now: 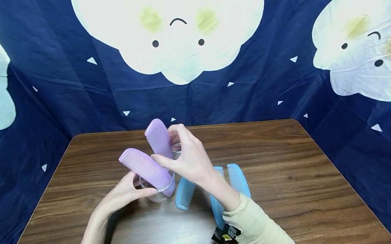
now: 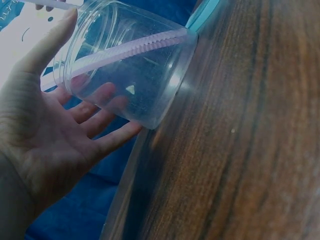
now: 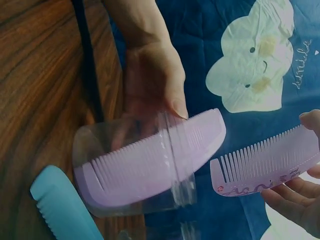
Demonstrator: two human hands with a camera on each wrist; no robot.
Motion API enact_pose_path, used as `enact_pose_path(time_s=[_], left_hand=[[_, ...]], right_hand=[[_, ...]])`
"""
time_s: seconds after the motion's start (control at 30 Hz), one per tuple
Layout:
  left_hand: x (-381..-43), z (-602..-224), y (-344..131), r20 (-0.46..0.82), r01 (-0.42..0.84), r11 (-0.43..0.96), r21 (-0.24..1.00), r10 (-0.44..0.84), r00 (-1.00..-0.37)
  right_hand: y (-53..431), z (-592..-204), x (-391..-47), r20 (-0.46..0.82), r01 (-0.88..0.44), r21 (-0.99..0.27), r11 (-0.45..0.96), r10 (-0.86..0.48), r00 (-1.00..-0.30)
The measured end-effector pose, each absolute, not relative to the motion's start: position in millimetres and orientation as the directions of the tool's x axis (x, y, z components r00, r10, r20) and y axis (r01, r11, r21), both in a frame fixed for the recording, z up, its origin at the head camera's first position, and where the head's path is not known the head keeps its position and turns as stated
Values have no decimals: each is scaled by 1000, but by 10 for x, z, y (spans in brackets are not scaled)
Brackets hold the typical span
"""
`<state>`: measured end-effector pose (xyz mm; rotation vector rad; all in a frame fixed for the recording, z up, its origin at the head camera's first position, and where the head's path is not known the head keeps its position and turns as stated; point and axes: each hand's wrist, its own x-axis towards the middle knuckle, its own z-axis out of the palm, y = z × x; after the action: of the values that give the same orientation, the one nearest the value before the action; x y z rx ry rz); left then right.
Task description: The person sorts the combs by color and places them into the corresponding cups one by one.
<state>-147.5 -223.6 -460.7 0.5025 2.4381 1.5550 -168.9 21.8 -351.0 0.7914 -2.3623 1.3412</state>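
Note:
A clear plastic jar (image 1: 158, 198) is held near its rim by my left hand (image 1: 127, 193), with the thumb on one side and the fingers on the other. Leaning inside the jar is a purple comb (image 1: 144, 166), its upper end sticking out past the rim. My right hand (image 1: 191, 158) pinches a second purple comb (image 1: 158, 138) above and behind that jar. In the right wrist view this second comb (image 3: 267, 162) shows its teeth and printed marks, apart from the jar's mouth.
Another clear jar (image 1: 176, 148) stands behind, partly hidden by my right hand. Blue combs lie on the brown wooden table (image 1: 294, 175): one (image 1: 186, 193) beside the held jar, another (image 1: 239, 180) to the right, and one (image 1: 217, 212) partly under my right forearm.

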Motion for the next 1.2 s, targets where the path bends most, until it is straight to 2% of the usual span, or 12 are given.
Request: enact_pose_path(time_s=[0.43, 1.2], left_hand=[[-1467, -4597, -2236, -3, 159, 386, 909, 387, -922], [-1468, -4582, -2233, -5, 165, 415, 895, 379, -926]], right_hand=[[75, -3684, -1689, 444, -574, -654, 493, -363, -819], [-6, -3936, -1708, 365, -512, -534, 673, -363, -858]])
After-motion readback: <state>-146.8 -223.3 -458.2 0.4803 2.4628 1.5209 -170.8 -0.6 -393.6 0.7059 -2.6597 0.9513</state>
